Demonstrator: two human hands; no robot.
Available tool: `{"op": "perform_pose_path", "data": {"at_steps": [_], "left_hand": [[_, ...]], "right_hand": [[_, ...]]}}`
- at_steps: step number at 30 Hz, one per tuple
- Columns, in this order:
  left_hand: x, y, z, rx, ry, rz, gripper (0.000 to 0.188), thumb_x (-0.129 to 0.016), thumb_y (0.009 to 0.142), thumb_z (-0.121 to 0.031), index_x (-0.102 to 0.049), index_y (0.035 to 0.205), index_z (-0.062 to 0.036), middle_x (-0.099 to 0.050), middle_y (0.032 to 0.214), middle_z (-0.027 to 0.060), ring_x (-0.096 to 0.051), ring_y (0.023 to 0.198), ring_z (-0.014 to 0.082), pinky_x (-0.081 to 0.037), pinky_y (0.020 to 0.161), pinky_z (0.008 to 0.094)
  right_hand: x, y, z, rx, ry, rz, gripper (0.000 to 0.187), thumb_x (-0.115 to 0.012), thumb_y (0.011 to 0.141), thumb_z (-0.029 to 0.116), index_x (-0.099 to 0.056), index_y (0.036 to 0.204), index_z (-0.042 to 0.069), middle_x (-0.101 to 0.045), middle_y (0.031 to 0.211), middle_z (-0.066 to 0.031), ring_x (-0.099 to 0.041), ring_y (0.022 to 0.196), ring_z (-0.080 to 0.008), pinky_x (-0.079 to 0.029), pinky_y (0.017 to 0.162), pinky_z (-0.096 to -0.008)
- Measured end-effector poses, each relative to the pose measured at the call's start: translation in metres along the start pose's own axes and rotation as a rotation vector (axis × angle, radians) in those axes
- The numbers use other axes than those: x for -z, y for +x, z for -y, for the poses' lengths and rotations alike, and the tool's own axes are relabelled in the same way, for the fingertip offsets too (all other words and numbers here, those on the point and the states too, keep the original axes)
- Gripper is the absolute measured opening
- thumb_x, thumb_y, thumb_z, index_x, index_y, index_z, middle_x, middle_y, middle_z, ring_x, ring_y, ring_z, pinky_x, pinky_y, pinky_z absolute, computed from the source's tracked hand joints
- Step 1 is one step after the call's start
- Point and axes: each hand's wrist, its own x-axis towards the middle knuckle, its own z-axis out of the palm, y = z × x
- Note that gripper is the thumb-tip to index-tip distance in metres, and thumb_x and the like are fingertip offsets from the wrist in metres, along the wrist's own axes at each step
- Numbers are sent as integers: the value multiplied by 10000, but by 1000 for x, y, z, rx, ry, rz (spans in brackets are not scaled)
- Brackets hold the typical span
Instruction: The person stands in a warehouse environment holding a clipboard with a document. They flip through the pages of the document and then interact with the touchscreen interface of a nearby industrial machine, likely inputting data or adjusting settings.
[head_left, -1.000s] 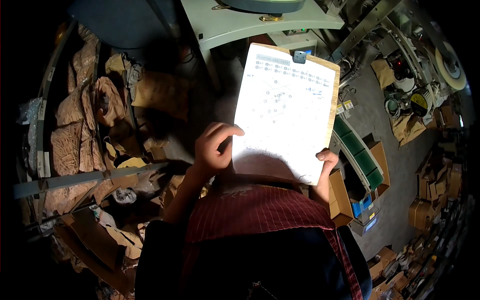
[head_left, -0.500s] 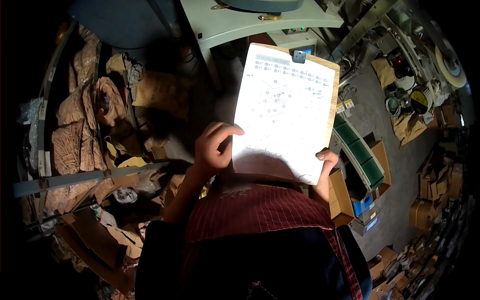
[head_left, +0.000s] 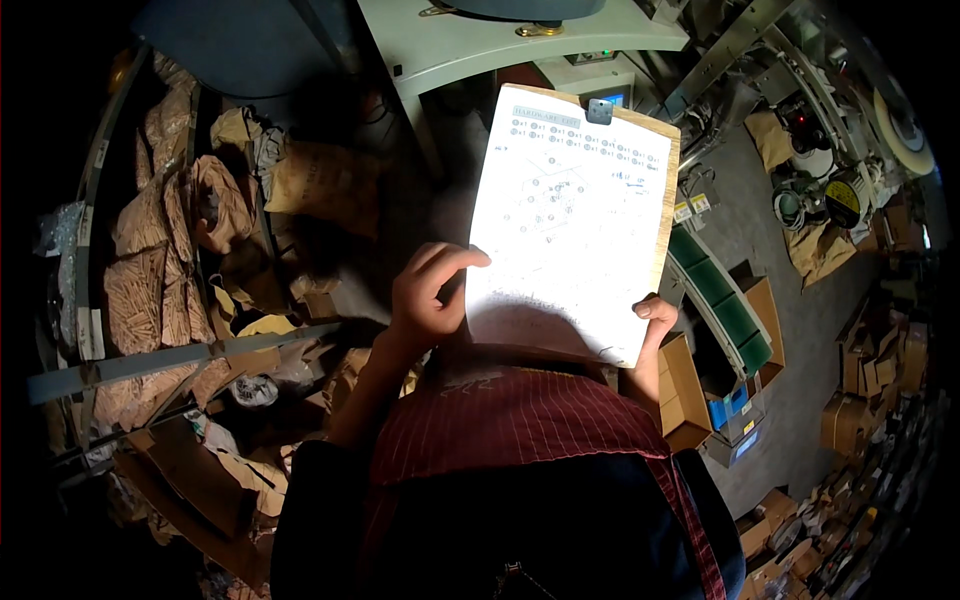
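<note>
Holding clipboard (head_left: 648, 122) edge — right hand (head_left: 653, 332), floor (head_left: 805, 340) beyond

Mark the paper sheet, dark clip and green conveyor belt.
Paper sheet (head_left: 573, 228), head view: middle of its face.
Dark clip (head_left: 599, 111), head view: its front.
Green conveyor belt (head_left: 716, 294), head view: middle stretch.

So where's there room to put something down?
There's grey floor between the green belt and the cardboard boxes at far right. Beyond the paper, the pale table has a bare front-left corner, beside the round grey disc. It's crowded on the left, where brown bags crowd the shelf.
</note>
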Motion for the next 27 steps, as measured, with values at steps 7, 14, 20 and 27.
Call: {"op": "perform_pose_path", "data": {"at_steps": [7, 14, 20, 27], "left_hand": [[0, 4, 1, 5, 10, -1, 314, -586, 751, 130, -709, 979, -46, -710, 937, 98, -676, 855, 236, -548, 735, 309], [-1, 4, 7, 2, 19, -11, 285, -611, 766, 112, -712, 988, -34, -709, 935, 98, -674, 856, 230, -541, 741, 305], [-1, 5, 9, 3, 22, -6, 247, -653, 782, 95, -711, 998, -10, -704, 944, 108, -669, 864, 229, -527, 754, 306], [-2, 6, 11, -3, 24, -16, 262, -640, 770, 115, -709, 992, -6, -699, 933, 113, -666, 850, 230, -528, 743, 302]], "right_hand": [[10, 6, 0, 0, -22, -1, 699, -516, 545, 146, -568, 1186, -127, -665, 1117, -260, -658, 949, -349, -535, 897, -382], [-20, 3, -2, -4, -12, -23, 819, -523, 542, 165, -482, 1306, -126, -628, 1204, -284, -637, 1032, -383, -522, 942, -407], [-18, 6, -1, 2, -70, 3, 843, -523, 547, 191, -463, 1325, -128, -611, 1236, -297, -635, 1062, -390, -517, 965, -412], [-16, 7, -1, -19, -61, 12, 833, -528, 557, 191, -462, 1321, -132, -607, 1248, -294, -633, 1066, -390, -518, 959, -412]]}}
